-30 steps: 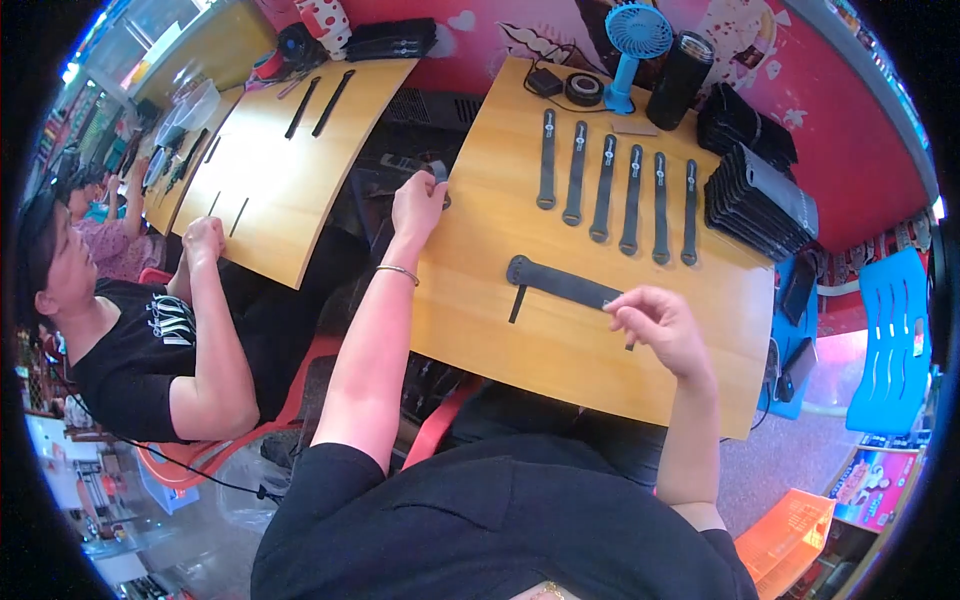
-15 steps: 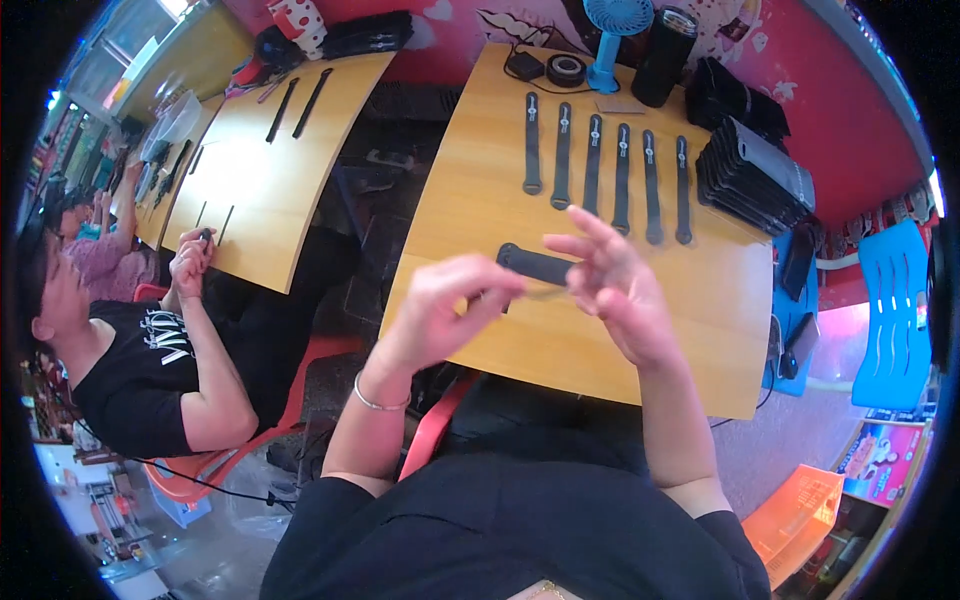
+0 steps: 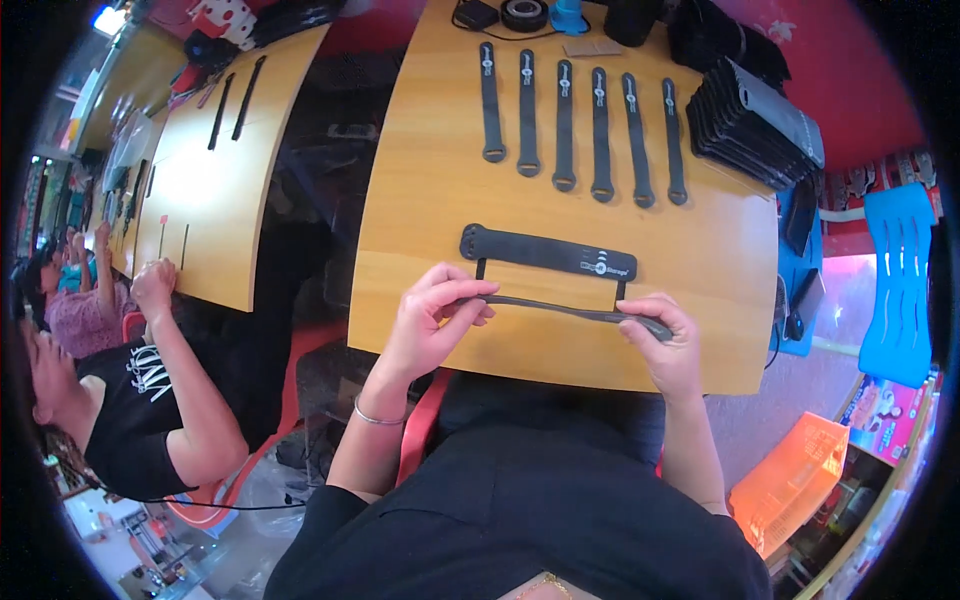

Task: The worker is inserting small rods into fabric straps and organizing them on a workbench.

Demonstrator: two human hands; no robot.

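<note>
A narrow dark grey strap (image 3: 555,306) is stretched sideways, edge-on, between my two hands above the near part of the table. My left hand (image 3: 436,312) pinches its left end; my right hand (image 3: 664,335) grips the right end, with the dark rounded tip showing between thumb and fingers. Just beyond lies a wider dark grey strap (image 3: 540,250), flat, with small holes at its rounded left end and white print at the right. Two short black strips (image 3: 481,269) run from under it toward me. Farther back, several grey straps with ringed ends (image 3: 564,130) lie side by side.
A stack of folded dark pieces (image 3: 755,120) stands at the table's far right, near a black bundle (image 3: 715,45). A tape roll (image 3: 524,13) and a blue fan base (image 3: 568,16) are at the back. Left, a person (image 3: 150,390) sits at another table (image 3: 235,200). An orange crate (image 3: 790,480) stands right.
My hands have moved apart and slightly lower, with the strap now drawn out between them. The right hand's spread fingers have closed on its end. The view has tilted down.
</note>
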